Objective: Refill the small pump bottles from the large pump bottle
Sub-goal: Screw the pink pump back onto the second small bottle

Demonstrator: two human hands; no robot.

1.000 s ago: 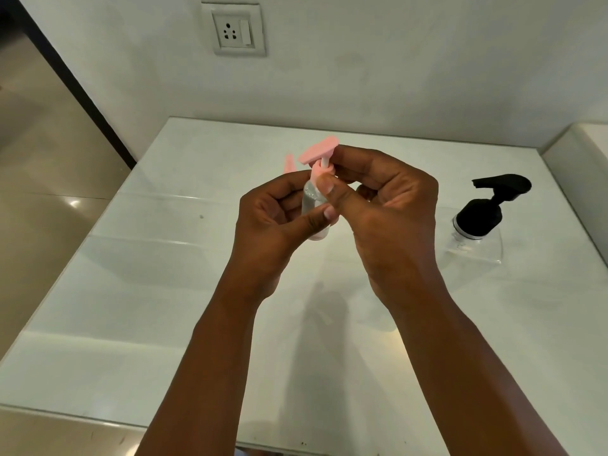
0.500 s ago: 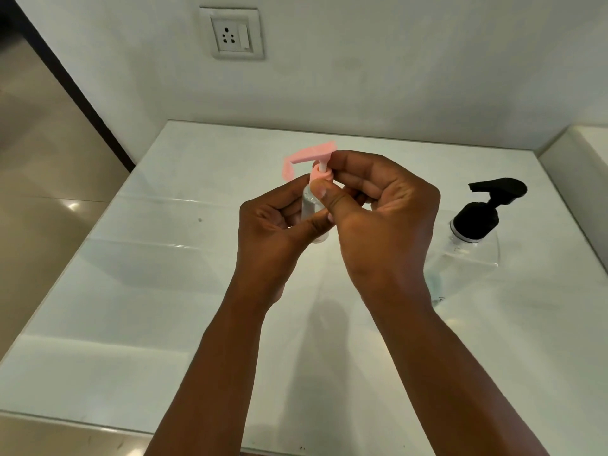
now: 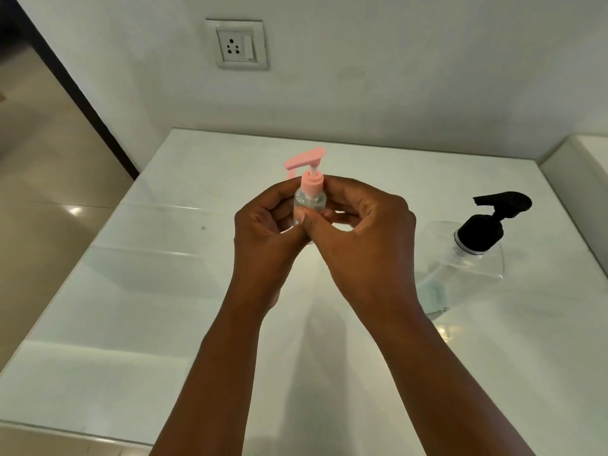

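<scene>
1. Lower frame: your two forearms rise from the bottom edge and converge at the centre, above the white table (image 3: 138, 324).
2. Centre: your left hand (image 3: 266, 232) has its fingers curled round the left side of the small pump bottle (image 3: 309, 203), thumb lying across the front of its lower body.
3. Your right hand (image 3: 365, 238) curls round the right side of the same bottle, fingertips up near its neck, thumb crossing in front to meet the left thumb. Both hands grip it; neither is spread.
4. The small bottle stands roughly upright between your hands, held above the table at the centre of the frame. Clear body, some clear liquid with bubbles visible at the shoulder. Lower half is hidden by your fingers; fill level cannot be told.
5. Its pink pump (image 3: 306, 161) is seated on the neck, nozzle pointing to the left of the frame.
6. Right of centre: the large pump bottle (image 3: 467, 268), clear with a black pump head (image 3: 493, 215), stands on the table, well apart from your hands, nozzle pointing left.
7. Upper frame: a white wall socket (image 3: 237, 44) on the wall behind the table.
</scene>
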